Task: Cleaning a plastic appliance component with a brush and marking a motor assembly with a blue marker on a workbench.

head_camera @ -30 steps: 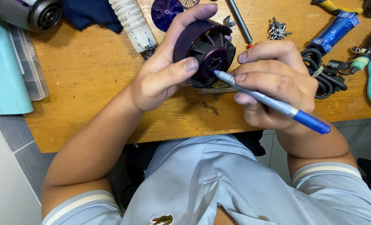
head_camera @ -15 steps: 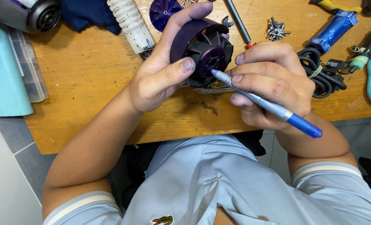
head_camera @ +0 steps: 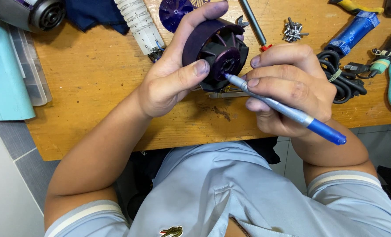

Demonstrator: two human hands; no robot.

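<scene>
Tool tip meets the fan hub from the right.

Your left hand [head_camera: 169,83] grips the dark purple fan housing [head_camera: 215,52] above the tabletop [head_camera: 94,79]; your right hand [head_camera: 287,87] pinches the blue-handled tool [head_camera: 287,112], its shaft slanting up-left into the hub.

Head view, looking steeply down, close

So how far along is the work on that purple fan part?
Already apart: a purple impeller disc and a pile of loose screws lie on the wooden bench. In hand: the left hand holds the purple fan housing, the right hand puts a blue-handled tool to its hub. Left: nothing looks reassembled.
</scene>
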